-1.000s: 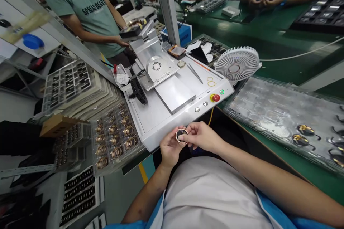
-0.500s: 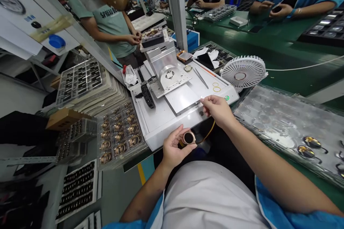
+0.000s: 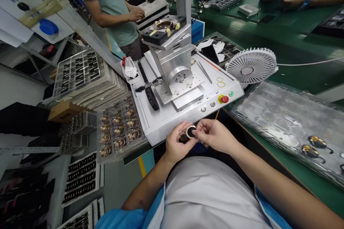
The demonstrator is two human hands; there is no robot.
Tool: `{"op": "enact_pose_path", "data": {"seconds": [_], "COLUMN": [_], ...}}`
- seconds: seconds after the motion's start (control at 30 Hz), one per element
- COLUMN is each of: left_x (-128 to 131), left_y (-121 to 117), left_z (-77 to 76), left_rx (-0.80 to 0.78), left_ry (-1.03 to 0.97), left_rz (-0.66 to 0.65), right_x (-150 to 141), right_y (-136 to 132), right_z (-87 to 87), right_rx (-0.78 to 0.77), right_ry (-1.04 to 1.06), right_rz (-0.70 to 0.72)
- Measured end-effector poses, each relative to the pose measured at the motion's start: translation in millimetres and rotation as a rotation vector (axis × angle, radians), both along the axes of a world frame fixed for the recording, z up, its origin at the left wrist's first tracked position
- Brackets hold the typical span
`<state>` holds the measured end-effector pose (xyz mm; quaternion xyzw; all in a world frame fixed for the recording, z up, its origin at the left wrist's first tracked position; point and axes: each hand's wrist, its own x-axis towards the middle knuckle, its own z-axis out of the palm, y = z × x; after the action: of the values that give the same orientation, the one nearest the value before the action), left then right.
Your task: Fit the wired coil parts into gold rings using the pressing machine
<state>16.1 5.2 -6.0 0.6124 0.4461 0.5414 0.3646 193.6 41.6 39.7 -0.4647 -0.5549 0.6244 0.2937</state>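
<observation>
A round rose-gold watch case (image 3: pixel 189 132) with a dark centre is held in front of my belly. My left hand (image 3: pixel 177 144) is closed around its left side, thumb below and fingers above. My right hand (image 3: pixel 215 135) pinches at its right edge, with the thumb tip over the dark face. The curled right fingers are partly hidden, and I cannot tell whether they also hold something small. Just beyond my hands is the white machine base (image 3: pixel 172 128), with a red stop button (image 3: pixel 224 99) on its front.
A metal fixture (image 3: pixel 177 64) carries a black block (image 3: pixel 163 30) on top. Tweezers (image 3: pixel 204 72) and yellow rings (image 3: pixel 220 84) lie on the base. A white fan (image 3: pixel 251 66) and a clear tray (image 3: pixel 282 114) stand right; trayed watch cases (image 3: pixel 119 125) are left. Co-workers sit and stand beyond.
My right hand has come down from the machine's front edge to the watch case. The metal fixture has slid towards me over its plate. My left hand still holds the case.
</observation>
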Motion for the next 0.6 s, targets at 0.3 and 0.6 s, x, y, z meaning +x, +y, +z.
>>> {"op": "enact_pose_path", "data": {"seconds": [0.3, 0.6], "left_x": [0.4, 21.4], "left_y": [-1.3, -3.9], "left_z": [2.4, -12.6], "left_rx": [0.018, 0.113], "left_ry": [-0.006, -0.013], "left_rz": [0.027, -0.213], "right_x": [0.1, 67.2], "right_y": [-1.9, -25.9], "right_z": [-4.4, 2.8], "right_rx": [0.045, -0.03], "right_ry": [-0.018, 0.028], "right_rz": [-0.048, -0.213]}}
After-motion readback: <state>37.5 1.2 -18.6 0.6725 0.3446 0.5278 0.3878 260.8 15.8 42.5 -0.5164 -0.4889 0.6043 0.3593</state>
